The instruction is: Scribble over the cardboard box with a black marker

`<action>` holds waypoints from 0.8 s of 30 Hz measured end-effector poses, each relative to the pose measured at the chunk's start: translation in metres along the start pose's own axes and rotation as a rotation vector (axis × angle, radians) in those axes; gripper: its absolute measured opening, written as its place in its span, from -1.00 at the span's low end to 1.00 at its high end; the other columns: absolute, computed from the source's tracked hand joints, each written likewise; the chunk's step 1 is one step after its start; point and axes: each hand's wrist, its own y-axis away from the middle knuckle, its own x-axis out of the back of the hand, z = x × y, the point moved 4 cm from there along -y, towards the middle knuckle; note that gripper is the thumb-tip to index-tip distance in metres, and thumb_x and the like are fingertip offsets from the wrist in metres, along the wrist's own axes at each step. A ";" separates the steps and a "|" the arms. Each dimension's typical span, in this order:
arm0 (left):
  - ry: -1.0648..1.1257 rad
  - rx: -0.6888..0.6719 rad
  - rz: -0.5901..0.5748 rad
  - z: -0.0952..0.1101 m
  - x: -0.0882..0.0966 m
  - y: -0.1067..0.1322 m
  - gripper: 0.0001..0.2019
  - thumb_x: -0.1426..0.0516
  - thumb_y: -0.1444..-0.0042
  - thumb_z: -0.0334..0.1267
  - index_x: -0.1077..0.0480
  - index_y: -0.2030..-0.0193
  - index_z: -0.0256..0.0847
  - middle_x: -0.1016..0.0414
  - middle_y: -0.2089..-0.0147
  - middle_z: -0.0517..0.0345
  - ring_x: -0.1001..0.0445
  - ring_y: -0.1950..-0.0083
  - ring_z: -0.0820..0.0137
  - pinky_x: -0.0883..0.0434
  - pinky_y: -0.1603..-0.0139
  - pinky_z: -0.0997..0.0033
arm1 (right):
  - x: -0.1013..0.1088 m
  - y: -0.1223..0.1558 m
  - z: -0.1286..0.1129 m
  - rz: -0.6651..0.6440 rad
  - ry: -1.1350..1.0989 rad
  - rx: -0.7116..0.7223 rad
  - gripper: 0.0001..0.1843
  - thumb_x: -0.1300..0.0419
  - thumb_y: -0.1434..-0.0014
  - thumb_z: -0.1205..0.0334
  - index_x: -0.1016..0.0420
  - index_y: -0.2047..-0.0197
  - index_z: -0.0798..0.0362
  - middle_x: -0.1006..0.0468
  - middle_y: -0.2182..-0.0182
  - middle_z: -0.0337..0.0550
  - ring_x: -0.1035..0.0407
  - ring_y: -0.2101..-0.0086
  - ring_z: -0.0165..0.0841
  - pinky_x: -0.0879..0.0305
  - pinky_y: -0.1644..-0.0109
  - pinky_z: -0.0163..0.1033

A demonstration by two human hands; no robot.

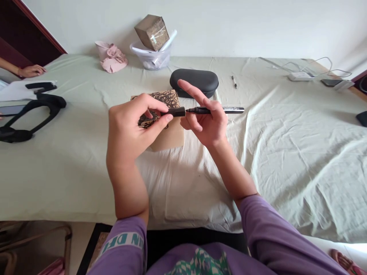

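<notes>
Between the thumb and fingers of my left hand (pixel 129 126) is a black marker cap (pixel 178 111). My right hand (pixel 210 120) grips a black marker (pixel 233 110), its index finger stretched out to the upper left. The marker's tip points left, right at the open end of the cap; whether they touch I cannot tell. Behind and below both hands sits a cardboard box (pixel 170 137) with black scribbles over its top, partly hidden by my left hand. A black hard case (pixel 197 78) lies just beyond the box.
A clear plastic tub (pixel 155 59) holds white rolls and a brown box (pixel 151 32), beside a pink cloth item (pixel 111 57). A pen (pixel 234 81) lies farther right, near a white power strip (pixel 301 76) with cables. At left are a black strapped headset (pixel 34 110) and another person's hand (pixel 31 70).
</notes>
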 end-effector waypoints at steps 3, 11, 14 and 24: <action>-0.029 0.010 -0.031 0.001 -0.003 0.000 -0.97 -0.25 -0.36 -0.18 -0.55 0.12 0.02 -0.70 0.12 0.27 -0.68 0.07 0.29 -0.65 0.04 0.16 | -0.002 0.000 0.000 -0.027 -0.036 0.000 -0.30 0.01 -0.33 -0.14 -0.35 -0.43 -0.03 -0.07 0.75 -0.48 0.11 0.64 -0.38 -0.14 0.43 -0.15; 0.007 -0.007 -0.066 0.000 -0.009 0.001 -0.99 -0.28 -0.33 -0.21 -0.53 0.15 0.01 -0.72 0.07 0.26 -0.71 -0.04 0.26 -0.68 -0.04 0.15 | -0.011 0.001 0.006 -0.098 -0.002 -0.137 -0.21 0.01 -0.38 -0.37 -0.35 -0.42 0.00 -0.13 0.63 -0.45 0.01 0.63 -0.44 0.04 0.51 -0.26; 0.011 -0.015 -0.090 0.001 -0.012 0.000 -0.96 -0.26 -0.35 -0.24 -0.51 0.17 0.00 -0.72 0.05 0.28 -0.71 -0.05 0.28 -0.68 -0.09 0.14 | -0.017 0.003 0.008 -0.140 -0.047 -0.155 -0.21 -0.01 -0.41 -0.31 -0.29 -0.48 0.03 -0.19 0.57 -0.40 -0.03 0.59 -0.43 0.06 0.50 -0.26; -0.052 -0.094 -0.162 0.004 -0.017 -0.001 -0.87 -0.19 -0.41 -0.32 -0.47 0.18 0.04 -0.67 0.07 0.29 -0.67 -0.02 0.30 -0.62 -0.08 0.14 | -0.022 0.004 0.010 -0.090 -0.044 -0.183 -0.25 -0.03 -0.36 -0.35 -0.33 -0.39 -0.03 -0.11 0.51 -0.37 0.02 0.55 -0.41 0.07 0.45 -0.25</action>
